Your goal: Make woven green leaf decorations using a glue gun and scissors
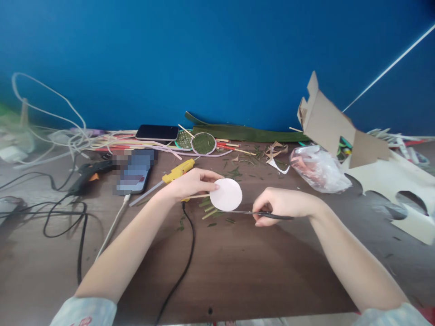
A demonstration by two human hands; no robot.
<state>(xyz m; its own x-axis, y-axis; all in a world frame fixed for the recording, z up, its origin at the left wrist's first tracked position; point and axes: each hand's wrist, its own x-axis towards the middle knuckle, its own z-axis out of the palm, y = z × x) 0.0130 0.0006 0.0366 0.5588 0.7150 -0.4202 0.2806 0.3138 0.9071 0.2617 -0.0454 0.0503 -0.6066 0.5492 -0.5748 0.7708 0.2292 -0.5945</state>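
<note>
A round white paper disc [227, 194] on a thin wooden stick [197, 196] is pinched at its upper left by my left hand [197, 182]. The stick runs back under that hand. My right hand [278, 204] is closed on the handles of a pair of scissors [239, 212], whose blades point left and meet the disc's lower edge. Green leaf strips [210, 213] lie below the disc, partly hidden by it. Just behind my left hand rests a yellow glue gun [180, 170] with a glue stick in its back end.
Two phones [157, 132] [137, 170] lie at the left, near tangled white cables [73, 136]. Two small round leaf-covered pieces [204, 143] sit at the back beside a long green leaf [251, 133]. On the right are a plastic bag [319, 170], a cardboard box [331, 115] and cut white card [384, 174].
</note>
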